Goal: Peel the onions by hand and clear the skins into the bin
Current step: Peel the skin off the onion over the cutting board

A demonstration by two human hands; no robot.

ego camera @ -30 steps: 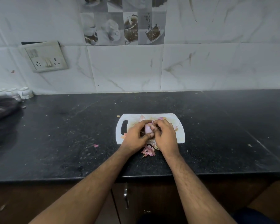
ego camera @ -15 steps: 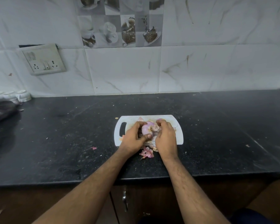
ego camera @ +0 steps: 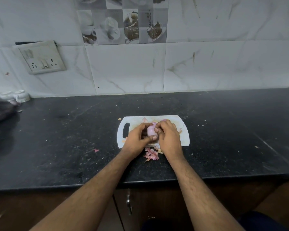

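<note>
**Onion held in both hands over the board**

The onion (ego camera: 151, 131) sits between both hands above the white board (ego camera: 184, 139), only a pale pink patch of it showing; the rest is covered by fingers. The left hand (ego camera: 137, 139) curls round its left side, thumb lying under the bulb. The right hand (ego camera: 168, 139) grips it from the right, fingertips bent onto the top. Whether a strip of skin is pinched cannot be made out. Loose skins (ego camera: 151, 154) lie on the dark counter (ego camera: 65, 139) just at the board's near edge, partly hidden by the wrists; a small scrap (ego camera: 96, 150) lies further left. More pink bits on the board peek out behind the knuckles. At the far left, a dark bag (ego camera: 0, 112) is cut off by the frame, with small white cups (ego camera: 21, 95) behind it. No bin can be identified
</note>
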